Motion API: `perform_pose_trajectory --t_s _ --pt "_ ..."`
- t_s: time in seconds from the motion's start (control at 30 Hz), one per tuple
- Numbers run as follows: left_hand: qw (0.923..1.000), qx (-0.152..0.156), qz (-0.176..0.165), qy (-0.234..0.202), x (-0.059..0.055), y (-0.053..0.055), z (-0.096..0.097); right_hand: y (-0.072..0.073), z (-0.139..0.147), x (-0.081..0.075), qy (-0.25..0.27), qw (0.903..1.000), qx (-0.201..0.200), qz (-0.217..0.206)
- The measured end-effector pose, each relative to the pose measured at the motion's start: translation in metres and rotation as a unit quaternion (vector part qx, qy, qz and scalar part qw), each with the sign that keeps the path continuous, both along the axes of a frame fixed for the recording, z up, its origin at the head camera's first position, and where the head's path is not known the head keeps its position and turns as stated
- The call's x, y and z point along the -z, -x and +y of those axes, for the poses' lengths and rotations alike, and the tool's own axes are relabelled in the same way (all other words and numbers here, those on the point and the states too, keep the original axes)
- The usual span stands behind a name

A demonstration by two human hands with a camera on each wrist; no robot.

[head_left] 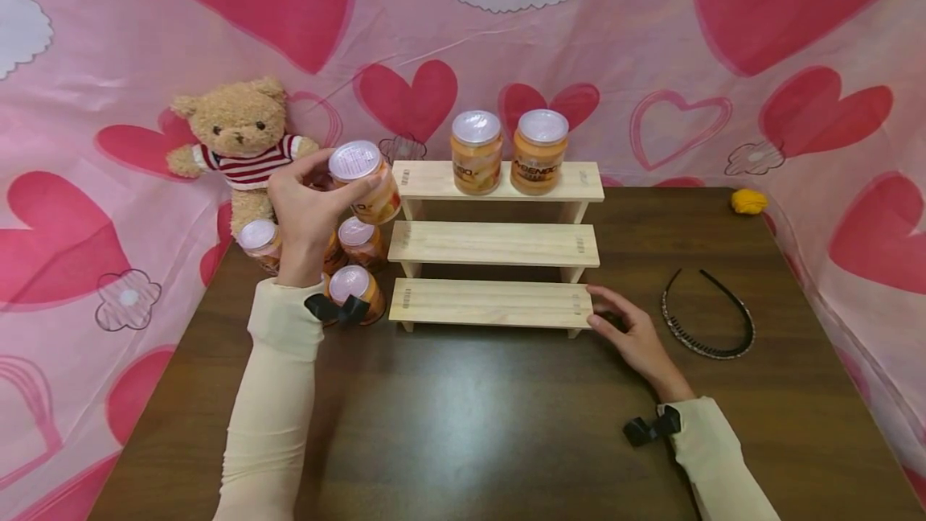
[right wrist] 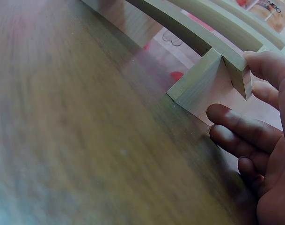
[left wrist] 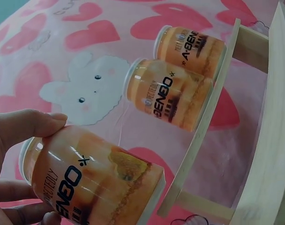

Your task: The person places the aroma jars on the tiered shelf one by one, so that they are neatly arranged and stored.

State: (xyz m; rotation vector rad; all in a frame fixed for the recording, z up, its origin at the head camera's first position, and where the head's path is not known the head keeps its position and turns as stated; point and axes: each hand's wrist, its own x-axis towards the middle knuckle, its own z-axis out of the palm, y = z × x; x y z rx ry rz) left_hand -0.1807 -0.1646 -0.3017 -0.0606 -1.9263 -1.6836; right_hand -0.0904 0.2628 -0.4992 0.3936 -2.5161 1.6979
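Note:
My left hand [head_left: 302, 203] grips an orange printed can [head_left: 379, 203] with a whitish lid, thumb on one side and fingers on the other. This can is slightly tilted, beside the left end of the top step of a three-step wooden display stand [head_left: 492, 244]. Two similar cans, one left [head_left: 477, 159] and one right [head_left: 538, 159], stand upright on the top step. With relaxed fingers, my right hand [head_left: 637, 336] touches the right end of the lowest step [right wrist: 236, 70]; the lower fingers are off the wood in the right wrist view.
Several more cans [head_left: 362, 244] stand on the table [head_left: 448, 424] left of the stand, partly hidden by my left arm. Behind them sits a teddy bear [head_left: 249, 143]. At the right lie a black headband [head_left: 712, 352] and a yellow object [head_left: 748, 201]. A heart-print cloth [head_left: 637, 38] hangs behind.

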Motion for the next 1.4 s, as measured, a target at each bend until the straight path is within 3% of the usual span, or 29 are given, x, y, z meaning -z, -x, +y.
perform_pose_trajectory --t_s 0.27,0.53,0.8,1.4 --pt "0.9994 -0.009 -0.015 0.028 -0.005 0.014 0.015 0.001 0.000 0.000 -0.001 1.0000 0.000 0.002" --pt "0.9994 0.018 -0.027 0.016 -0.009 0.030 0.031 0.000 -0.001 0.000 0.010 0.9999 -0.004 0.000" --pt "0.9982 0.023 -0.049 0.027 -0.009 0.042 0.042 0.000 0.000 0.001 0.007 1.0000 -0.005 -0.001" --pt "0.9954 0.028 -0.073 0.056 -0.006 0.057 0.054 0.000 0.001 0.000 0.001 0.9999 -0.003 -0.012"
